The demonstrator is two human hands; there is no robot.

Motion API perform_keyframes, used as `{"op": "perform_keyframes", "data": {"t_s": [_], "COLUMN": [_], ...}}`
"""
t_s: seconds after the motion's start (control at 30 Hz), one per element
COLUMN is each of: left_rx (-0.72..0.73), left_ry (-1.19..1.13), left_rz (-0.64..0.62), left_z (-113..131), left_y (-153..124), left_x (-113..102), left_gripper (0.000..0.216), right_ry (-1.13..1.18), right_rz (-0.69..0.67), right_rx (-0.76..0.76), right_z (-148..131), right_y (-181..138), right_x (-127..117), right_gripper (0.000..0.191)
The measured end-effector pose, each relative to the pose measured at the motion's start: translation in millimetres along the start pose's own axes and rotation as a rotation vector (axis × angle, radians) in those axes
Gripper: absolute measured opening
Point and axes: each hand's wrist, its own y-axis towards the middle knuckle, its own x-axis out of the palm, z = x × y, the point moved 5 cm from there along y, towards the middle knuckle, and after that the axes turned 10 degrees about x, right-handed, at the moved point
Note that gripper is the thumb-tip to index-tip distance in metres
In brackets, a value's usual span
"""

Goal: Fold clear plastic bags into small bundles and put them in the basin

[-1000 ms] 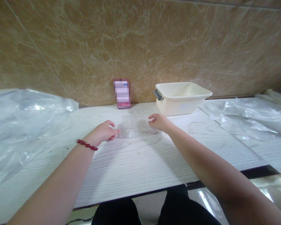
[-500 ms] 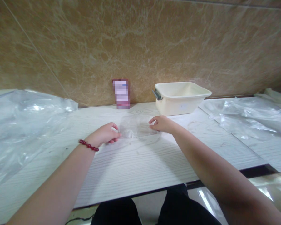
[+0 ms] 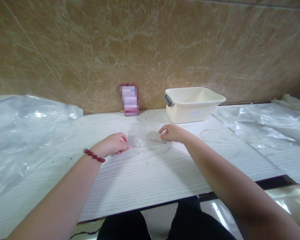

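A small clear plastic bag [image 3: 146, 136] lies nearly flat on the white wood-grain table between my hands. At its left end is my left hand [image 3: 116, 144], a red bead bracelet on the wrist, with curled fingers and the thumb at the bag's near left corner. My right hand [image 3: 173, 132] is closed over the bag's right edge, thumb below and fingers bent above. The bag is so see-through that its exact outline is hard to make out.
A cream plastic bin [image 3: 190, 108] with a grey handle stands behind my right hand. A pixelated phone-shaped thing [image 3: 130, 100] leans on the marble wall. Large clear plastic sheeting [image 3: 27, 133] covers the left side; more crumpled plastic [image 3: 270, 123] lies at the right.
My left hand has shifted slightly to the right and nearer, its fingers drawn a little closer at the bag's corner. My right hand is almost still.
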Motion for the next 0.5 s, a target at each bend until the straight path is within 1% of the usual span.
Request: {"op": "perform_keyframes", "data": {"t_s": [0.13,0.27,0.37,0.5], "left_rx": [-0.031,-0.064,-0.078,-0.082], "left_ry": [-0.003,-0.071,-0.121,-0.175], "left_rz": [0.086,0.177,0.182,0.164], "left_z": [1.2,-0.2,-1.3,1.9], "left_y": [-0.4,2.4,4.1,2.9], "left_x": [-2.3,-0.2,2.7,3.3], "left_gripper": [0.024,0.027,0.027,0.020], "right_ry": [0.007,0.016,0.018,0.014], "right_rz": [0.006,0.001,0.009,0.017], "right_rx": [-0.006,0.010,0.009,0.002], "right_z": [-1.0,-1.9,-1.9,-1.4], "right_y": [-0.4,-0.9,-0.6,0.5], "right_x": [-0.1,-0.1,-0.2,0.4], "right_gripper": [0.030,0.030,0.030,0.029]}}
